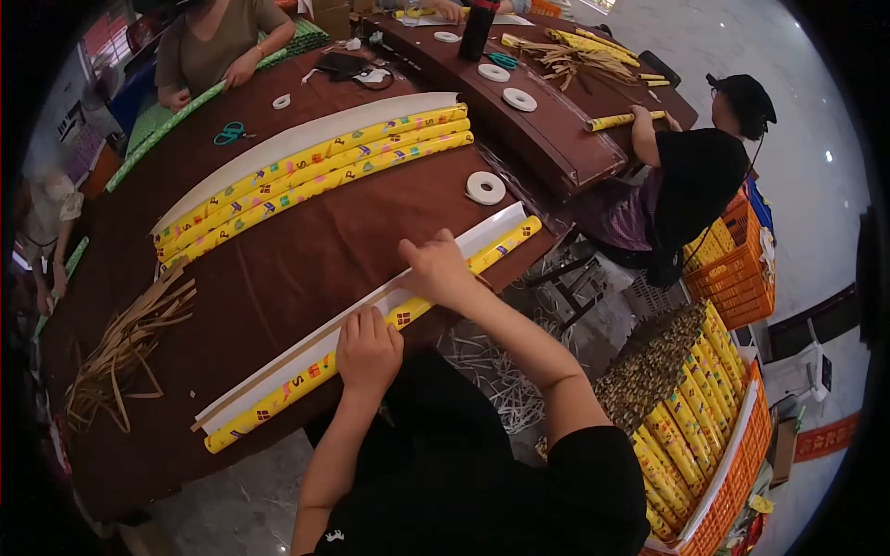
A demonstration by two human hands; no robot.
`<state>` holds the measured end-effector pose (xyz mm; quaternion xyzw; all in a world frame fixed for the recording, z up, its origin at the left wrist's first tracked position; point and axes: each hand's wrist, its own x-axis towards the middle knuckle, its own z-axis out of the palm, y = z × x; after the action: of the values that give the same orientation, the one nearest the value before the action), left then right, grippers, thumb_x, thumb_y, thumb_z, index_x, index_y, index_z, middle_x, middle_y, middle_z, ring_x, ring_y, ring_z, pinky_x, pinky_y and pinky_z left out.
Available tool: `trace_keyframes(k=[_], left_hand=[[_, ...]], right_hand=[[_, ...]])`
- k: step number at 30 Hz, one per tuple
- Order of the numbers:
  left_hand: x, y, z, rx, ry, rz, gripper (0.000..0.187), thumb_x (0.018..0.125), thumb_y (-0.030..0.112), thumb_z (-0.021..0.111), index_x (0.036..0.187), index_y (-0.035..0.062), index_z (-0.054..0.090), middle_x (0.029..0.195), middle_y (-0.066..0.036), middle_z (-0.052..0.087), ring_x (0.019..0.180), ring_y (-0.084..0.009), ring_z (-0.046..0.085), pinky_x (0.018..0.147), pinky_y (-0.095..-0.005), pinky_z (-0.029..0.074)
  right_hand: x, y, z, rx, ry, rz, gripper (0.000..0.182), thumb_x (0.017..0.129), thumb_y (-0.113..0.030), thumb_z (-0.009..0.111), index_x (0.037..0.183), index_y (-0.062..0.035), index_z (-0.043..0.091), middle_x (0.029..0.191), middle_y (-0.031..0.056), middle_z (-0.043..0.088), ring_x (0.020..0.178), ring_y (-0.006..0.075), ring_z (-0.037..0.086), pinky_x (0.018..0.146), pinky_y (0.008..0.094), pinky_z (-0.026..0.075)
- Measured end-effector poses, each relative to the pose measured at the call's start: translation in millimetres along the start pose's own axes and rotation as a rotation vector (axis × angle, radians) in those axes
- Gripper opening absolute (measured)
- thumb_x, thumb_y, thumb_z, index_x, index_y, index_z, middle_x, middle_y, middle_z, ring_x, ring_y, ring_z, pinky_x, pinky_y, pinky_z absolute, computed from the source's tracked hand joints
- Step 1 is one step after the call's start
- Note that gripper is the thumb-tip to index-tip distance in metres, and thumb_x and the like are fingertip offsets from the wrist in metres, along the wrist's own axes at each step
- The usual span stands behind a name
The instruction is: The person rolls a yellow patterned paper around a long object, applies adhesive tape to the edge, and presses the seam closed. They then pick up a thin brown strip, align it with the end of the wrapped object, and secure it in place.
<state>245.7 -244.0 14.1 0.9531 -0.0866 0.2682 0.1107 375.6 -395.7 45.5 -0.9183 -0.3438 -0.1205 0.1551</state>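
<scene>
In front of me lies a yellow patterned roll of wrapping paper (297,385), its white inner side (501,222) partly unrolled along the far edge. A thin brown paper strip (278,372) runs along that edge up to my right hand. My left hand (369,352) is closed over the middle of the roll, its fingers bent across the paper. Farther right, my right hand (438,269) is above the roll with its fingers pinched together at the strip, and a brown end shows below the wrist. The fingertips' exact hold is partly hidden.
Several finished yellow rolls (315,176) lie behind, with a tape roll (486,188), blue scissors (232,133) and a heap of brown strips (130,343). An orange crate (742,445) of rolls stands at right. A co-worker in a black cap (705,176) sits at the other table.
</scene>
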Motion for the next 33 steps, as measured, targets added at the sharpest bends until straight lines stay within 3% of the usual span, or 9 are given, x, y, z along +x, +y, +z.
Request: trace_keyframes(k=[3, 5, 9, 10, 12, 16, 28, 30, 33], left_hand=[[-2.3, -0.6, 1.6, 0.016, -0.01, -0.018, 0.037, 0.081, 0.019, 0.059, 0.104, -0.0091, 0.064, 0.107, -0.019, 0.062, 0.101, -0.0323, 0.058, 0.09, -0.0398, 0.048], [-3.0, -0.6, 3.0, 0.009, -0.01, -0.028, 0.037, 0.082, 0.02, 0.059, 0.105, -0.0089, 0.064, 0.108, -0.018, 0.062, 0.102, -0.0322, 0.058, 0.091, -0.0395, 0.048], [-4.6, 0.8, 4.9, 0.013, -0.011, -0.044, 0.038, 0.082, 0.022, 0.058, 0.105, -0.0073, 0.064, 0.109, -0.017, 0.062, 0.105, -0.0313, 0.058, 0.094, -0.0402, 0.047], [-4.7, 0.6, 5.0, 0.026, -0.008, -0.044, 0.038, 0.082, 0.022, 0.057, 0.105, -0.0067, 0.065, 0.109, -0.017, 0.062, 0.105, -0.0309, 0.057, 0.095, -0.0407, 0.047], [-2.9, 1.1, 1.7, 0.051, -0.015, -0.034, 0.038, 0.083, 0.023, 0.057, 0.105, -0.0064, 0.065, 0.109, -0.017, 0.062, 0.104, -0.0305, 0.057, 0.095, -0.0412, 0.046], [-2.3, 0.9, -0.1, 0.081, -0.046, -0.023, 0.038, 0.084, 0.024, 0.056, 0.106, -0.0059, 0.065, 0.109, -0.015, 0.061, 0.103, -0.03, 0.057, 0.097, -0.0423, 0.045], [-3.6, -0.5, 0.6, 0.074, -0.064, -0.011, 0.038, 0.085, 0.023, 0.057, 0.107, -0.0069, 0.065, 0.109, -0.015, 0.061, 0.104, -0.031, 0.056, 0.098, -0.0424, 0.045], [-4.1, 0.0, 0.4, 0.083, -0.065, -0.006, 0.038, 0.085, 0.023, 0.057, 0.107, -0.0069, 0.065, 0.11, -0.015, 0.061, 0.104, -0.0311, 0.056, 0.097, -0.0424, 0.045], [-4.8, -0.2, 1.3, 0.098, -0.065, -0.001, 0.039, 0.085, 0.023, 0.057, 0.108, -0.007, 0.065, 0.111, -0.015, 0.061, 0.104, -0.0314, 0.055, 0.097, -0.0425, 0.045]], right_hand=[[0.5, 40.9, -23.6, 0.089, -0.065, -0.016, 0.033, 0.068, -0.039, 0.08, 0.073, -0.0094, 0.068, 0.063, 0.0096, 0.065, 0.065, 0.029, 0.064, 0.077, 0.037, 0.039], [-0.8, 78.3, -46.4, 0.127, -0.188, 0.003, 0.031, 0.072, -0.039, 0.08, 0.074, -0.0082, 0.073, 0.065, 0.0114, 0.066, 0.065, 0.0271, 0.064, 0.074, 0.0373, 0.044], [-11.4, 144.4, -90.7, 0.299, -0.25, 0.248, 0.031, 0.076, -0.032, 0.081, 0.081, -0.0024, 0.073, 0.064, 0.0121, 0.064, 0.06, 0.0192, 0.063, 0.058, 0.0324, 0.048], [-11.1, 150.4, -104.0, 0.397, -0.295, 0.379, 0.028, 0.077, -0.026, 0.08, 0.08, 0.0009, 0.072, 0.062, 0.0066, 0.062, 0.059, 0.0121, 0.058, 0.059, 0.0291, 0.047], [-14.8, 151.1, -129.3, 0.483, -0.259, 0.571, 0.027, 0.079, -0.02, 0.08, 0.079, 0.0047, 0.07, 0.063, 0.003, 0.062, 0.061, 0.0083, 0.054, 0.059, 0.0272, 0.046], [-29.7, 206.0, -115.2, 0.661, -0.083, 0.581, 0.019, 0.079, -0.016, 0.079, 0.081, 0.0019, 0.073, 0.069, 0.0025, 0.066, 0.064, 0.0081, 0.056, 0.06, 0.0262, 0.046], [-37.1, 222.1, -51.9, 0.508, 0.081, 0.671, 0.025, 0.073, -0.02, 0.083, 0.077, 0.002, 0.072, 0.064, 0.0049, 0.064, 0.057, 0.0101, 0.056, 0.056, 0.0276, 0.048], [-37.0, 223.9, -47.7, 0.397, 0.101, 0.561, 0.022, 0.076, -0.018, 0.082, 0.076, 0.0002, 0.071, 0.062, 0.0033, 0.063, 0.056, 0.0076, 0.055, 0.053, 0.026, 0.045], [-36.4, 225.2, -44.1, 0.328, 0.092, 0.58, 0.024, 0.074, -0.019, 0.084, 0.077, 0.0002, 0.071, 0.063, 0.0059, 0.064, 0.056, 0.0095, 0.057, 0.055, 0.0278, 0.047]])
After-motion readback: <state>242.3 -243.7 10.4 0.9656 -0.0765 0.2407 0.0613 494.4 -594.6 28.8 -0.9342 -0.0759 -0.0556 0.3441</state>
